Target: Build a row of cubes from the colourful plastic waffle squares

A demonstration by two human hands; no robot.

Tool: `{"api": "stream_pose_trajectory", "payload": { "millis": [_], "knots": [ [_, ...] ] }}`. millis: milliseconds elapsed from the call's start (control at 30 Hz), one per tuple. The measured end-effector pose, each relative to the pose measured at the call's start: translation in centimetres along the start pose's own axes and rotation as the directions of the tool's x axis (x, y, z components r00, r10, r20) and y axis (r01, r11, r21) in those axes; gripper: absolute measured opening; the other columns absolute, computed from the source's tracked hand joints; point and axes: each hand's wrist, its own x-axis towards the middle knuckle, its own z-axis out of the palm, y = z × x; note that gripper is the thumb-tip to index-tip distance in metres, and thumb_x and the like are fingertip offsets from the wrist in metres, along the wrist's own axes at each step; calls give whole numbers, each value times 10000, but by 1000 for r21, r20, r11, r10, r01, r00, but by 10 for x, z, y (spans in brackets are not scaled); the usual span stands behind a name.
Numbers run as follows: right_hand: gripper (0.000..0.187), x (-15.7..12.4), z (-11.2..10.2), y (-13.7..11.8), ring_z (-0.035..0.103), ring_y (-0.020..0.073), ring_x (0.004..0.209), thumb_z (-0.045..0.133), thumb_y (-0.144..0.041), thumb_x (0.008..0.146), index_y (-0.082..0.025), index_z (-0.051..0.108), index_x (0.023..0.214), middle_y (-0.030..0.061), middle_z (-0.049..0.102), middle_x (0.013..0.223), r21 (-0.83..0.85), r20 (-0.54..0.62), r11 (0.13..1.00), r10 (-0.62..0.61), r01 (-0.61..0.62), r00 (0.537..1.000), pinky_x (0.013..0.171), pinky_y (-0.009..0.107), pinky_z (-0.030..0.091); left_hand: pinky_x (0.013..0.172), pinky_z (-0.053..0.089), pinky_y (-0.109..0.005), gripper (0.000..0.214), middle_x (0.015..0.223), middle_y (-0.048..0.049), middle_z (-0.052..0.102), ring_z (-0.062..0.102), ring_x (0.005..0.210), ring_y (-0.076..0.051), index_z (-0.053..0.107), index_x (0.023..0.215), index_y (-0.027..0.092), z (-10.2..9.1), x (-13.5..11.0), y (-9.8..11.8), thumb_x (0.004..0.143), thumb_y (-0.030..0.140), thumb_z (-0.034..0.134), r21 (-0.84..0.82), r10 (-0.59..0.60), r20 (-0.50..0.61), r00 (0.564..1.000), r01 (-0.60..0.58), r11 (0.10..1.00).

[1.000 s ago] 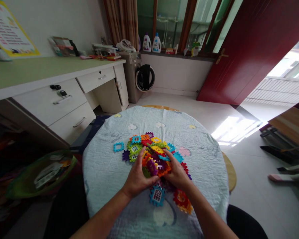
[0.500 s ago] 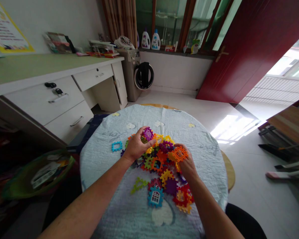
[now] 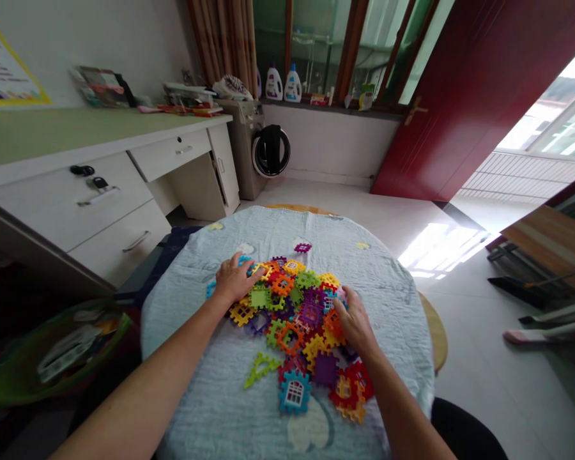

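Observation:
A loose pile of bright plastic interlocking building pieces (image 3: 290,337), with notched edges and window-like centres, lies on the cloth-covered table (image 3: 191,383). At the pile's left side, my left hand (image 3: 232,279) rests with thumb and fingers apart, touching blue and yellow pieces. My right hand (image 3: 358,322) lies along the right side, thumb apart from the fingers, beside a light-blue window piece (image 3: 329,301) and an orange one. Some of its fingers are hidden. Nearest me lie a blue piece with a white window (image 3: 294,391) and a green triangular frame (image 3: 260,369).
A purple frame piece (image 3: 303,248) lies apart beyond the pile. To the left stand a desk with drawers (image 3: 182,142) and a green basket (image 3: 119,326). A washing machine (image 3: 249,140) with its door open and a red door (image 3: 426,96) are farther back.
My hands have moved apart to the pile's two sides. The purple and orange pieces they held are released; the pile is spread wider, and a purple piece now lies beyond it.

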Motion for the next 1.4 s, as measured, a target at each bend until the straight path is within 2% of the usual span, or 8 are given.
{"api": "stream_pose_trajectory", "payload": {
  "millis": [200,367,567,767,900,1100,1233,1400],
  "knots": [
    [574,-13,20,-8,502,272,1301,556,-392,834,-188,499,1367,131,570,1378,104,247,987,-143,121,958,1124,480,362,1116,321,-473,600,1380,-100,574,473,1288,-295,538,1345,202,10,-24,1,869,564,485,-219,187,102,977,-161,962],
    [677,-17,21,-21,543,247,1248,609,-245,759,-213,435,1412,105,584,1344,197,269,970,-192,142,944,1097,457,396,1065,392,-433,784,1384,-105,569,544,1219,-272,358,1487,237,-3,-45,8,816,573,587,-412,280,188,941,-183,893],
    [339,-20,11,-45,588,193,1057,584,-119,777,-247,623,1089,48,616,1099,284,220,883,-439,374,871,961,358,476,1018,419,-438,581,1311,-79,620,574,1161,-285,562,1316,251,-19,-37,23,820,550,596,-259,326,173,929,-277,925],
    [399,-29,10,-55,546,208,1135,517,-69,805,-256,605,1146,71,577,1173,175,114,852,-516,494,849,989,374,465,1069,370,-456,461,1368,-74,563,520,1245,-284,626,1239,270,-9,18,67,872,533,533,-44,328,80,941,-325,945],
    [395,-25,10,-51,508,241,1220,582,-189,848,-268,585,1235,84,561,1282,72,183,869,-493,489,851,1072,444,413,1118,331,-462,553,1487,-101,439,414,1367,-311,548,1352,284,13,59,110,878,565,510,34,306,237,922,-323,946],
    [397,-4,-12,-36,509,222,1243,475,-185,843,-236,580,1223,84,566,1302,150,115,926,-364,346,924,1087,420,396,1142,285,-520,582,1547,-86,376,291,1438,-317,447,1421,271,45,82,161,898,524,482,22,431,488,759,-504,864],
    [373,13,-24,-12,552,233,1173,419,-200,817,-194,619,1131,104,625,1200,60,17,987,-151,150,988,1061,423,411,1058,406,-417,464,1423,-72,514,488,1279,-253,553,1308,265,52,73,163,877,433,517,-14,475,548,688,-560,828],
    [461,23,-15,10,533,262,1236,420,-261,826,-159,590,1242,133,614,1284,-43,109,999,29,-25,994,1098,454,378,990,445,-397,390,1295,-87,607,569,1154,-261,616,1205,236,32,40,144,856,387,527,-36,530,565,632,-623,782]
  ]
}}
